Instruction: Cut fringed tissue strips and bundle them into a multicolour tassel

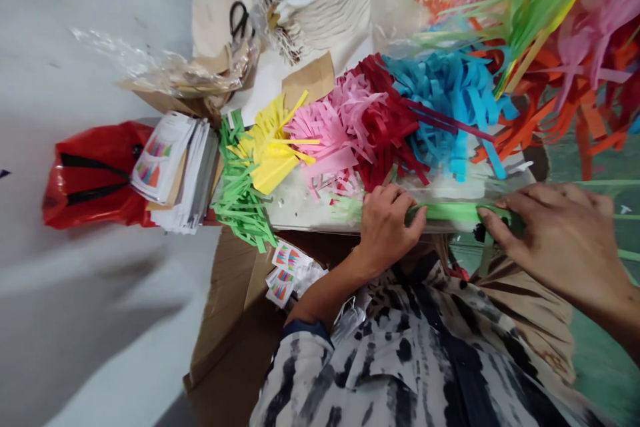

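Left hand [387, 230]: fingers [395, 199] and thumb pinch green strip [450, 213].
Right hand [560, 243]: thumb on strip's far end; grip unclear.
Done: fringed paper [350, 127] lies beyond the fingers.
Left: strip between the hands, fringing unclear.

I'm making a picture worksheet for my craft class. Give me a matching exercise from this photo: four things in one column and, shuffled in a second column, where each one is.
Things:
1. black-handled scissors
2. stack of printed cards
3. left hand
4. yellow paper fringe

Places:
A. between green paper fringe and pink paper fringe
B. on a beige cloth
C. on a green paper strip
D. against a red plastic bag

Pairs: 1-B, 2-D, 3-C, 4-A
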Motion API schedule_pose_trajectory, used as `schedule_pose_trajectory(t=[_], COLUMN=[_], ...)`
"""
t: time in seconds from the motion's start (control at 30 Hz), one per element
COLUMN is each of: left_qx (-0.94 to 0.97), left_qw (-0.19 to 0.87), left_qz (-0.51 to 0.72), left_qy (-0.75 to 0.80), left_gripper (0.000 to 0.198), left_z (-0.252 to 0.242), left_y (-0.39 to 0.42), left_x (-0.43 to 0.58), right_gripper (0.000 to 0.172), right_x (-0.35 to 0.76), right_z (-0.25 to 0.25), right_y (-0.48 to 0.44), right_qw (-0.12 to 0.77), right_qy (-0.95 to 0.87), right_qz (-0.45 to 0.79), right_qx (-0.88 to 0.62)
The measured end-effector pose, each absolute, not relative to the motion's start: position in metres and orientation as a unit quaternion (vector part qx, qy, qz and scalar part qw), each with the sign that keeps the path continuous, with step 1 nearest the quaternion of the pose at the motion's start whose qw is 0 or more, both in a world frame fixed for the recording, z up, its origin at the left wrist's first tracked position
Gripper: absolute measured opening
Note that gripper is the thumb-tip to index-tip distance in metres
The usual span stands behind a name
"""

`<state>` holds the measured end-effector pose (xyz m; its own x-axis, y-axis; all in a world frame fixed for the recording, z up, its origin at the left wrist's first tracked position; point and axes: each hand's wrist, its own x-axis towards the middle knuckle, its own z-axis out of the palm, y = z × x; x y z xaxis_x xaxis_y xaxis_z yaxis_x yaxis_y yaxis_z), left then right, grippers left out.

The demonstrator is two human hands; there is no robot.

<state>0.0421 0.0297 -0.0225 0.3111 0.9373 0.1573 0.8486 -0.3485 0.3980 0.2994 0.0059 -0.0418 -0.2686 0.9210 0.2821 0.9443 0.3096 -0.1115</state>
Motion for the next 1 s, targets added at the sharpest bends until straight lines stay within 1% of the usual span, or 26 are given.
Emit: schedule_pose_trajectory(t=[0.17,0.27,0.37,0.47,0.5,0.57,0.7,0.8,0.9,0.93,1.0], left_qx=[0.809,0.812,0.822,0.886,0.909,0.934,0.923,0.9,0.869,0.87,0.899], left_qw=[0.106,0.086,0.032,-0.027,-0.037,-0.039,-0.031,-0.019,-0.039,-0.046,-0.045], left_qz=[0.16,0.15,0.174,0.19,0.183,0.162,0.158,0.197,0.257,0.27,0.265], left_qy=[0.556,0.557,0.542,0.423,0.373,0.315,0.348,0.389,0.42,0.409,0.346], left_gripper=[0.026,0.025,0.021,0.028,0.028,0.028,0.029,0.021,0.01,0.01,0.017], left_z=[-0.024,-0.025,-0.025,-0.026,-0.026,-0.026,-0.02,-0.01,-0.003,-0.003,-0.007], left_y=[0.031,0.031,0.029,0.027,0.026,0.024,0.023,0.026,0.029,0.03,0.03], left_x=[0.043,0.043,0.046,0.05,0.05,0.046,0.014,-0.016,-0.018,-0.011,0.01], right_gripper=[0.057,0.055,0.046,0.025,0.024,0.034,0.036,0.026,0.014,0.012,0.011], right_x=[0.3,0.297,0.29,0.286,0.286,0.29,0.309,0.315,0.311,0.308,0.303], right_z=[-0.041,-0.039,-0.037,-0.038,-0.04,-0.044,-0.049,-0.045,-0.039,-0.037,-0.034], right_y=[0.009,0.007,0.0,-0.009,-0.011,-0.014,-0.012,-0.008,-0.002,0.0,0.005], right_qw=[0.125,0.106,0.12,0.171,0.185,0.197,0.222,0.251,0.253,0.246,0.229], right_qy=[-0.797,-0.791,-0.766,-0.803,-0.828,-0.862,-0.867,-0.862,-0.858,-0.858,-0.859], right_qz=[-0.037,-0.048,-0.103,-0.143,-0.139,-0.118,-0.106,-0.096,-0.085,-0.087,-0.097], right_qx=[-0.589,-0.6,-0.623,-0.552,-0.51,-0.451,-0.434,-0.43,-0.439,-0.443,-0.447])
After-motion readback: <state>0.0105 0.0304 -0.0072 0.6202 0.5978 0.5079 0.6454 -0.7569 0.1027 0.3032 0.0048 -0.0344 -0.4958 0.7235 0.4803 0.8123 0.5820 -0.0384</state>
